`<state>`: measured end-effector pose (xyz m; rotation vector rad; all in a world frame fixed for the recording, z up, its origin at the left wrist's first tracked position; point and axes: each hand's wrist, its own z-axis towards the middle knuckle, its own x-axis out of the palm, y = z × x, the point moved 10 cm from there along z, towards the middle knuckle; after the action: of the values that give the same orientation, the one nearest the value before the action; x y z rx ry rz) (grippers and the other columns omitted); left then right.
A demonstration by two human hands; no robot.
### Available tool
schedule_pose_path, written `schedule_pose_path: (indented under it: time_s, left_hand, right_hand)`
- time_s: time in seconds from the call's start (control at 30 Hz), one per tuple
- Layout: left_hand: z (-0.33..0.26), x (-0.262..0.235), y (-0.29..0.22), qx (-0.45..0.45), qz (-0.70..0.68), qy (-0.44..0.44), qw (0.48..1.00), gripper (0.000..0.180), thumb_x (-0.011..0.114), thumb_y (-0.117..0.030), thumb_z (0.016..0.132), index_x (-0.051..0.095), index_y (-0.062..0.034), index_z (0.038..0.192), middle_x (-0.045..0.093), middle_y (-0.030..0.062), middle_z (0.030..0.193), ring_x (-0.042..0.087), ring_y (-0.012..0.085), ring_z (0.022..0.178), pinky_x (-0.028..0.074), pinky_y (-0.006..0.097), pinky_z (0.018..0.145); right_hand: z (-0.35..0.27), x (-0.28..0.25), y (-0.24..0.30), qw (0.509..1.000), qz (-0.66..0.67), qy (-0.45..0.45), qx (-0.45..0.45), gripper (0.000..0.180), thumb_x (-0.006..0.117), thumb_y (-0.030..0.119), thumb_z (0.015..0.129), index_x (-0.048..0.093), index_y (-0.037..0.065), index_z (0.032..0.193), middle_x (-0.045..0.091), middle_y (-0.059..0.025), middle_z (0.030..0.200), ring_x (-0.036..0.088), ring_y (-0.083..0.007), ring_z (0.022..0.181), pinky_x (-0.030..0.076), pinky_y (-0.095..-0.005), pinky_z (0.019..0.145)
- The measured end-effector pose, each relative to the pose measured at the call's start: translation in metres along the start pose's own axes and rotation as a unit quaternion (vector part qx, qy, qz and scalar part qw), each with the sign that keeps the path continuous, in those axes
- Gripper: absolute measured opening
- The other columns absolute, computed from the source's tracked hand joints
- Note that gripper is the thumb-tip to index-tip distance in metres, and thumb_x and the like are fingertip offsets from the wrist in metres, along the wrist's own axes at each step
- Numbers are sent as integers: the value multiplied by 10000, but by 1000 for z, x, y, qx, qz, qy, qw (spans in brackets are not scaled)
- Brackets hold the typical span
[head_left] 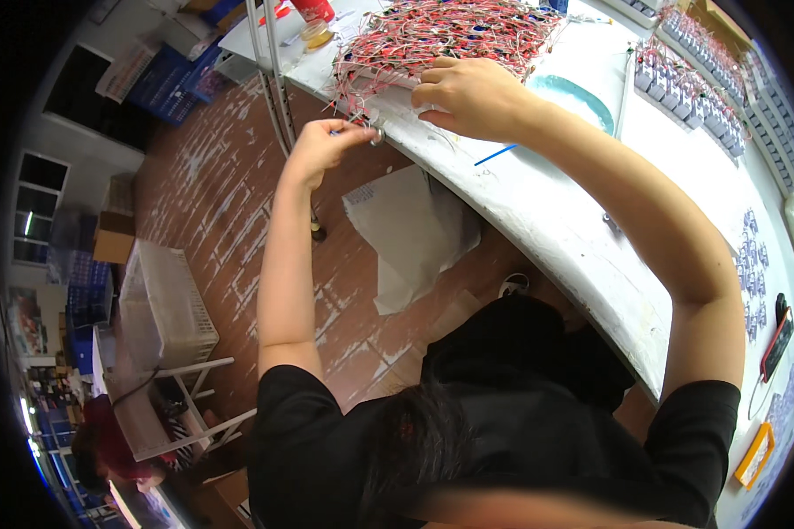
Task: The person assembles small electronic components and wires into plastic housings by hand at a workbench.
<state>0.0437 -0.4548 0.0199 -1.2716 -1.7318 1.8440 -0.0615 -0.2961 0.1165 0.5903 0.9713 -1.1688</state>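
Observation:
A big tangled pile of red and white wired parts lies at the far end of the white table. My right hand rests curled on the pile's near edge, gripping part of it. My left hand is off the table's edge, pinching a small pale part on a thin wire that hangs from the pile. Both arms reach far forward; my black sleeves and hair fill the bottom of the view.
On the table are a teal dish, rows of small grey parts with red wires, a blue stick and a red cup. White sheets lie on the worn brown floor beside a metal post. A white crate stands left.

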Motion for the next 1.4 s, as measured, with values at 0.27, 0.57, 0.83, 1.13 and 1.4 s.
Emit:
schedule_pose_path:
  time_s: [0.27, 0.57, 0.83, 1.13, 1.4]
  left_hand:
    - [3, -42, -20, 96, -407, 39, 908, 184, 642, -147, 956, 682, 32, 945, 397, -76, 571, 261, 14, 439, 183, 200, 417]
    - [-8, -36, -3, 94, -422, 78, 898, 160, 693, -142, 917, 660, 13, 895, 428, -74, 659, 307, 6, 475, 193, 198, 431]
    - [-22, -48, 19, 35, -20, -76, 996, 208, 715, -125, 896, 702, 54, 1002, 584, -52, 718, 352, -16, 498, 214, 181, 450]
    - [-34, -49, 52, 18, -87, -82, 993, 156, 770, -162, 865, 734, -19, 914, 557, -98, 641, 335, -28, 501, 192, 191, 460]
    - [-26, -23, 58, 41, -127, -76, 988, 160, 773, -147, 861, 734, -11, 935, 572, -95, 660, 337, -29, 499, 192, 192, 457]
  right_hand:
    - [-1, -4, 0, 1000, -12, -27, -6, 176, 697, 231, 865, 688, 127, 1007, 658, -31, 998, 638, -240, 990, 540, -402, 802]
    - [6, 3, -15, 999, 6, 13, 39, 175, 688, 239, 872, 693, 127, 1006, 666, -41, 967, 635, -252, 986, 536, -408, 801]
    - [13, 7, -1, 1000, 14, 7, 5, 189, 700, 240, 861, 683, 126, 1011, 649, -46, 983, 622, -250, 1010, 525, -402, 839]
    - [27, 25, 0, 999, -23, -19, 18, 233, 726, 212, 810, 722, 132, 1029, 679, -32, 1105, 605, -230, 1102, 510, -381, 925]
    - [54, 44, -4, 979, -186, -83, -15, 164, 708, 194, 765, 712, 153, 923, 594, 4, 1048, 526, -190, 1100, 486, -326, 903]
